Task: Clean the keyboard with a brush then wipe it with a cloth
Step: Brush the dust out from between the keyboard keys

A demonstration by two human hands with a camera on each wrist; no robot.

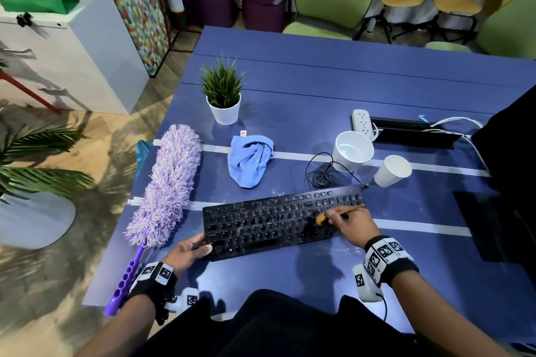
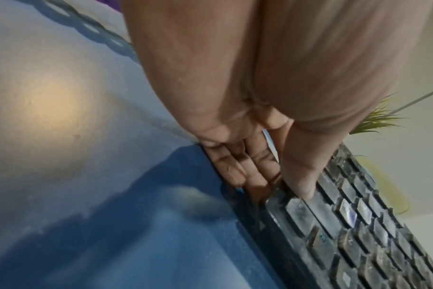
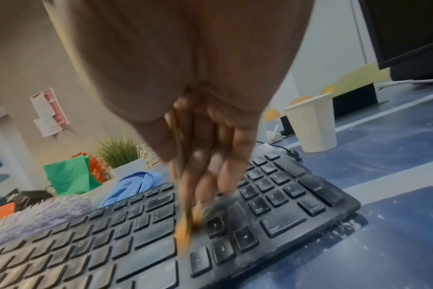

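Observation:
A black, dusty keyboard [image 1: 278, 223] lies on the blue table [image 1: 319, 81] in front of me. My left hand [image 1: 193, 251] grips its near-left corner, thumb on the keys [image 2: 302, 176] and fingers [image 2: 237, 172] under the edge. My right hand [image 1: 352, 226] holds a small brush with a thin wooden handle [image 1: 352, 208]. Its orange bristles [image 1: 320, 218] touch the keys left of the number pad, blurred in the right wrist view [image 3: 185, 232]. A crumpled blue cloth [image 1: 249, 161] lies beyond the keyboard, seen also in the right wrist view [image 3: 134, 185].
A purple fluffy duster [image 1: 166, 185] lies left of the keyboard. A potted plant [image 1: 223, 95], two white cups [image 1: 352, 151] [image 1: 393, 170], a coiled cable [image 1: 322, 174], a power strip [image 1: 364, 122] and a dark monitor [image 1: 510, 159] stand around. White dust specks lie on the table by the keyboard's right end [image 3: 354, 224].

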